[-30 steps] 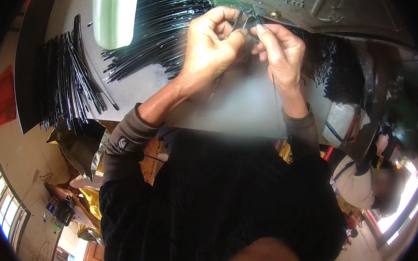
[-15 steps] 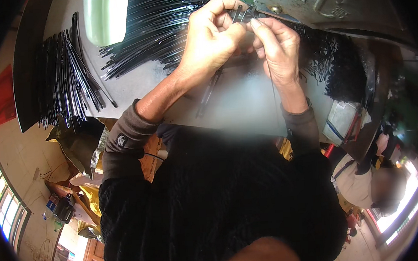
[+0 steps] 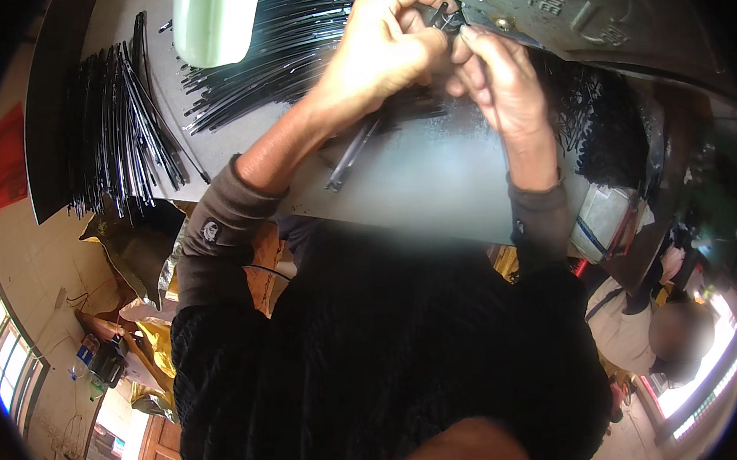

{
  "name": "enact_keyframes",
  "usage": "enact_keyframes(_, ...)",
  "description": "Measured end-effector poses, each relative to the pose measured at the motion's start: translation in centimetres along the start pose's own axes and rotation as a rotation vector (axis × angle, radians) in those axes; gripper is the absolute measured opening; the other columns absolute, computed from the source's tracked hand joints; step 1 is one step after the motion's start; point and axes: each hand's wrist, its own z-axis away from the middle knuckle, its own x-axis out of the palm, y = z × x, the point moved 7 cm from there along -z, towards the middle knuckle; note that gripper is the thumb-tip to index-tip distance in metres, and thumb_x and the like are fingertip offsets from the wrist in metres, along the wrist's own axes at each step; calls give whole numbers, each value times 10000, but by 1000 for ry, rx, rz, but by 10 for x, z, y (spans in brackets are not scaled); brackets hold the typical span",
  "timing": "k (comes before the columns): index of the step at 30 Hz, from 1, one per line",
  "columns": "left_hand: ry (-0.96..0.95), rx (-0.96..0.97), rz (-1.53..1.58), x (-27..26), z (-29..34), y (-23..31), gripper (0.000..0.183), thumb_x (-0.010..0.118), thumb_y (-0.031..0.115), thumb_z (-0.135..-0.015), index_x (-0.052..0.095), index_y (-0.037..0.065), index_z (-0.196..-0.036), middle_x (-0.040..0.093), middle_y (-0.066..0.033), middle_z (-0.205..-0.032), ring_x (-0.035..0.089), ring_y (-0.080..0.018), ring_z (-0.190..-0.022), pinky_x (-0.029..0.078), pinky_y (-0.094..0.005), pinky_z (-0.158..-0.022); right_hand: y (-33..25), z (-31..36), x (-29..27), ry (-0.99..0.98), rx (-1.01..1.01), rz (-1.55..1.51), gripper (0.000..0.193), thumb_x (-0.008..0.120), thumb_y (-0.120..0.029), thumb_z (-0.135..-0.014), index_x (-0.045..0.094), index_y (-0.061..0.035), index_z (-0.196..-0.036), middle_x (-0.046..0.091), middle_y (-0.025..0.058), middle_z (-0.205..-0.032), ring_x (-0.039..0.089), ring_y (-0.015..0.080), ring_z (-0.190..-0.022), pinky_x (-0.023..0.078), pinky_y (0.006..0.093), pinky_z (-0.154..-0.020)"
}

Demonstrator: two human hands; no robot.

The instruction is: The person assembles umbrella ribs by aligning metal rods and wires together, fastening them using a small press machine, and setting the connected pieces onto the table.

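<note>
While hands (image 3: 384, 50) pinch black piece (image 3: 451, 22) | strips (image 3: 278, 54) leftward | metal casing (image 3: 571, 19) close

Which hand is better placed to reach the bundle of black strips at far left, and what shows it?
Probably the left hand: it is nearer the bundle of black strips, while the right hand is farther across, beyond the left.

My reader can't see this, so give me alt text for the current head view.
A person's left hand pinches a small dark piece, with the right hand close against it, above a grey tabletop. Thin black strips lie grouped at left.
</note>
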Motion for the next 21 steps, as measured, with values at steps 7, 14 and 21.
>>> enact_keyframes(7, -109, -93, 150, 0, -3, -4, 205, 603, 4, -786, 585, -22, -989, 609, -56, -688, 569, -101, -529, 470, -209, -485, 18, 29, 25, -192, 132, 123, 381, 454, -284, -952, 613, 35, -816, 582, 79, -564, 586, 129, -487, 475, 214, -452)
enact_keyframes(14, 83, -103, 178, 1, 2, -8, 171, 683, -8, -744, 570, 9, -872, 617, -38, -739, 608, -116, -671, 493, -229, -596, 15, 34, 30, -227, 118, 129, 399, 452, -292, -951, 602, 43, -796, 579, 89, -560, 610, 153, -505, 488, 219, -452)
enact_keyframes(21, 123, -5, 88, 0, -5, 0, 124, 676, -5, -754, 558, 23, -782, 587, -6, -684, 567, -86, -613, 469, -221, -549, 10, 27, 27, -222, 123, 144, 428, 453, -327, -947, 597, 32, -765, 571, 70, -536, 611, 149, -484, 467, 207, -416)
